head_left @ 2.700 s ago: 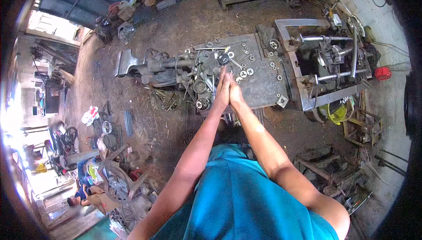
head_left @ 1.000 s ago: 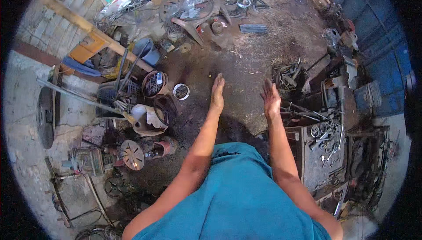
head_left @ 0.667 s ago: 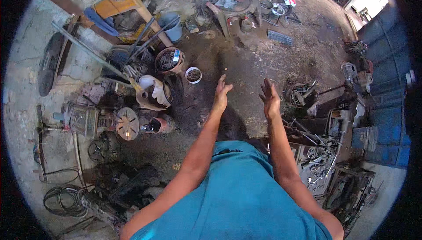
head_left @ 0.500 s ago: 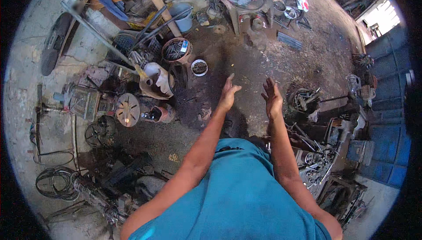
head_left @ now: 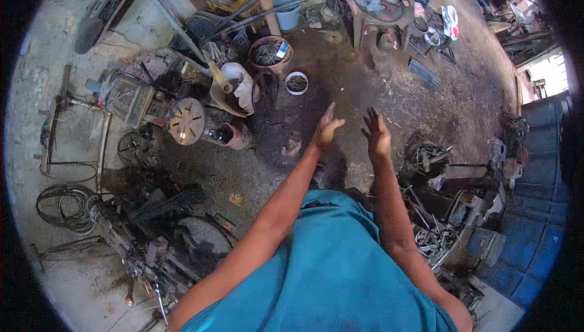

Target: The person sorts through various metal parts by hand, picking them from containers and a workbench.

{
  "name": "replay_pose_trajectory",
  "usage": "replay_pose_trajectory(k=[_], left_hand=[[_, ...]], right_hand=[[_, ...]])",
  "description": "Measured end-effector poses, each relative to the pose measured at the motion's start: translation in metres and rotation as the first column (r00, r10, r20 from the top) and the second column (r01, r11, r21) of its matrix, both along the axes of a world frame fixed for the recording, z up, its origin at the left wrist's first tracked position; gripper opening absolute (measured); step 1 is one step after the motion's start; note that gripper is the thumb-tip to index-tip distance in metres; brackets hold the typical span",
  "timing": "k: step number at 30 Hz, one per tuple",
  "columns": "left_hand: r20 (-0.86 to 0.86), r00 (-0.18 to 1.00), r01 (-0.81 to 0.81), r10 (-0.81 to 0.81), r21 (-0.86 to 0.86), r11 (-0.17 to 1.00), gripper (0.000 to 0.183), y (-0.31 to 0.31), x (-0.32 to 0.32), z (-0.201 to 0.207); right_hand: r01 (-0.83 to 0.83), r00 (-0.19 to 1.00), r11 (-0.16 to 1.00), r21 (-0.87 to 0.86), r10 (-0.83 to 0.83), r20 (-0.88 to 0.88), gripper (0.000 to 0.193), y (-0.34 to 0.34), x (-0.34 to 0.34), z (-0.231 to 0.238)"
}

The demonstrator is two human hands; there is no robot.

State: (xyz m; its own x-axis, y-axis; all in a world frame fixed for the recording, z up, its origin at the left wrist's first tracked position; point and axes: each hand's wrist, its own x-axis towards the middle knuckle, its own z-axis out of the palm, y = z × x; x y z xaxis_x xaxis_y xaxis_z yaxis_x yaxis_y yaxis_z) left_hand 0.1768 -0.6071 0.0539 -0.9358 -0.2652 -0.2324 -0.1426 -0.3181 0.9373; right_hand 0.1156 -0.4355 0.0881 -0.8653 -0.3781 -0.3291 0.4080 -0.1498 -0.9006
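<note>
Both of my hands reach out in front of me over the dark workshop floor [head_left: 359,210], palms turned toward each other with a gap between them. My left hand [head_left: 327,127] holds nothing; its thumb points inward and its fingers stretch forward. My right hand [head_left: 378,134] is bare too, its fingers spread and pointing forward. Neither hand touches anything. Beyond the left hand stands a small white tub [head_left: 297,83] with dark bits inside. To the right of my right hand lies a heap of metal parts [head_left: 427,157].
At left stand a round slotted metal plate [head_left: 187,121], a torn pale container [head_left: 234,90] and a basket of metal rods [head_left: 270,52]. Farther off are a blue bucket [head_left: 288,10] and a cluttered plastic chair [head_left: 384,21]. Machinery and tools line the right, before blue metal panels [head_left: 535,192].
The view has turned a little, so the surroundings shift: left-hand things move right and up. My hands stay raised and apart, the left slightly nearer the right.
</note>
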Motion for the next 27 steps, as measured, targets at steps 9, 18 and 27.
replay_pose_trajectory(k=[9, 18, 27], left_hand=[[-0.070, 0.998, -0.007, -0.001, -0.121, 0.993, 0.090, -0.029, 0.029, -0.020], [-0.076, 0.990, -0.129, 0.117, -0.184, 0.974, 0.082, -0.036, 0.038, -0.042], [-0.080, 0.979, -0.202, 0.187, -0.273, 0.941, 0.080, -0.050, 0.048, -0.050]], right_hand=[[-0.119, 0.992, 0.993, 0.011, 0.119, 0.036, 0.072, -0.036, 0.011, -0.001], [-0.184, 0.982, 0.983, 0.000, 0.184, 0.044, 0.071, -0.055, 0.021, -0.011], [-0.260, 0.965, 0.966, 0.016, 0.259, 0.048, 0.070, -0.073, 0.023, -0.014]])
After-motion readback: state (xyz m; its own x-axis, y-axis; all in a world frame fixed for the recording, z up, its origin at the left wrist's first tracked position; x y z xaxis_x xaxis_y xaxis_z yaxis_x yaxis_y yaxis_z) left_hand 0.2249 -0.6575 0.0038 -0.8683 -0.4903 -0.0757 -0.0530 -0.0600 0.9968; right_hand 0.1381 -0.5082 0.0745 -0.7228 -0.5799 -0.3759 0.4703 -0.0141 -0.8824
